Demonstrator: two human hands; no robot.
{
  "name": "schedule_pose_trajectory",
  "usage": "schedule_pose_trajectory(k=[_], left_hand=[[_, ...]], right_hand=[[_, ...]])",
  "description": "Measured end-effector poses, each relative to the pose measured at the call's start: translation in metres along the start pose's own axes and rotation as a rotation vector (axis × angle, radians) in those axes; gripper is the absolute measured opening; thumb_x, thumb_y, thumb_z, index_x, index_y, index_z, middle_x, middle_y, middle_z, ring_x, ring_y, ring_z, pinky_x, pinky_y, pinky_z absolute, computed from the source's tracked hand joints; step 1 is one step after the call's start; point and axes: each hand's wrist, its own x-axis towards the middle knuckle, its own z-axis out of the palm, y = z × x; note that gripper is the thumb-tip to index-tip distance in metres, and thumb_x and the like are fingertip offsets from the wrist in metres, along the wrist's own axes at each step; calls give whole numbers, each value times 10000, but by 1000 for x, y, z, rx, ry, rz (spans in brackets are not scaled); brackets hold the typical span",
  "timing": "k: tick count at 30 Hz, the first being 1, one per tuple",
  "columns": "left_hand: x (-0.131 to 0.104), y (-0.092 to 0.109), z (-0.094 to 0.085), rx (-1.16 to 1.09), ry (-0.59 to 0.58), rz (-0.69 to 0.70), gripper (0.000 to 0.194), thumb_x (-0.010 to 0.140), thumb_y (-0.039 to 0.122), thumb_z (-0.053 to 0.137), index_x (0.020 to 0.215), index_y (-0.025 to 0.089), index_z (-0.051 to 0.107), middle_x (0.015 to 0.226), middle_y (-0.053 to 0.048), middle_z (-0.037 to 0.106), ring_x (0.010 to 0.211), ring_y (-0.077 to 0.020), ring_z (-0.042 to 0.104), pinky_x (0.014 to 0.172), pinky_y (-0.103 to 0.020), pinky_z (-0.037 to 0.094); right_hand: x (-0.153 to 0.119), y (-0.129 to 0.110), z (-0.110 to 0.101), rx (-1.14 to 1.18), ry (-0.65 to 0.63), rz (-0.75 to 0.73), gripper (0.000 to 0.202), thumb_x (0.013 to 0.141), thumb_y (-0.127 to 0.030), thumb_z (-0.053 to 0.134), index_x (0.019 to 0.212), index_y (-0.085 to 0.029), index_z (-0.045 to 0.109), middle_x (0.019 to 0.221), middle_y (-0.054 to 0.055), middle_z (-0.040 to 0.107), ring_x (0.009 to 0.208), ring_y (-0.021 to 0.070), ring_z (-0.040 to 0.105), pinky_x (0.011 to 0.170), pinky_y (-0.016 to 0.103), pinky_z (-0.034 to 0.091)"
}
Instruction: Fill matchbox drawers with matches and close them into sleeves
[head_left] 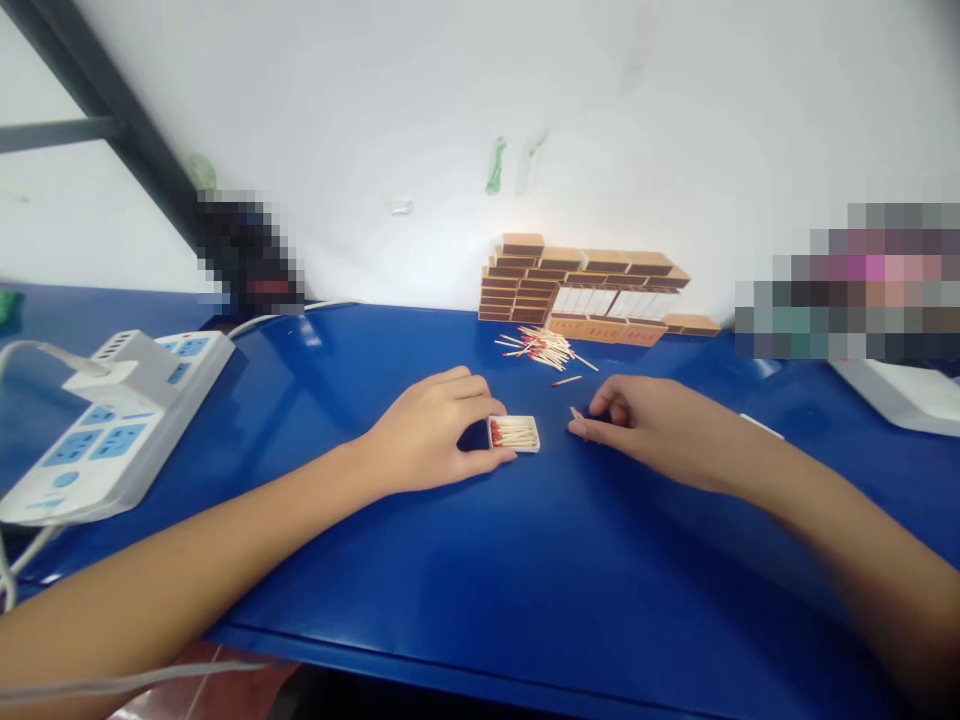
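My left hand (439, 430) grips a small white matchbox tray (531, 448) between thumb and fingers on the blue table. Red-tipped matches (514, 433) lie side by side inside the tray. To the right of it, my right hand (637, 425) pinches what looks like one or more matches (575, 413) between thumb and fingertips; how many is hidden. Beyond the hands lies a loose pile of matches (547, 346), and a single match (566, 381) rests just in front of the pile.
Stacked brown matchboxes (517, 285) stand against the white wall, some white trays (585, 302) among them. A white power strip (150, 440) with a plugged-in adapter and cables takes up the left of the blue table (420, 590). Another white object (900, 395) sits at the right.
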Motion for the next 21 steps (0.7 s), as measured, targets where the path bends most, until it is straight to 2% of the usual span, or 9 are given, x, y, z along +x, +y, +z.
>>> schedule_pose_trajectory(k=[4,7,11,16,21], left_hand=[[-1,0,1,-3,1,8,296,927,411,740,1053,143,750,989,-76,721,916,-216,645,862,-363,538],[-1,1,1,-8,-2,3,292,931,412,736,1049,145,750,987,-73,721,912,-213,643,855,-362,539],[-1,1,0,-7,-10,4,298,931,418,735,1062,151,746,994,-76,717,916,-215,641,848,-362,537],[-1,0,1,-5,-9,8,301,938,426,724,1071,157,743,990,-79,717,917,-219,640,843,-359,534],[0,0,1,-12,-17,1,299,935,420,729,1073,155,743,997,-79,719,917,-217,643,857,-361,533]], right_hand=[[-1,2,-1,25,-101,-1,395,940,-600,578,934,-226,705,839,47,748,691,201,660,588,328,462],[-2,3,-2,42,-123,-30,405,946,-603,571,930,-224,713,842,50,750,684,197,658,589,328,466],[-3,3,-4,75,-114,-70,372,951,-575,585,911,-228,713,851,49,751,695,197,668,596,323,478],[-2,3,-6,59,-37,-63,369,915,-584,642,861,-223,698,770,50,731,616,195,638,535,320,450],[-4,6,-2,81,-48,-99,297,940,-498,622,884,-224,724,844,58,759,681,204,678,583,323,486]])
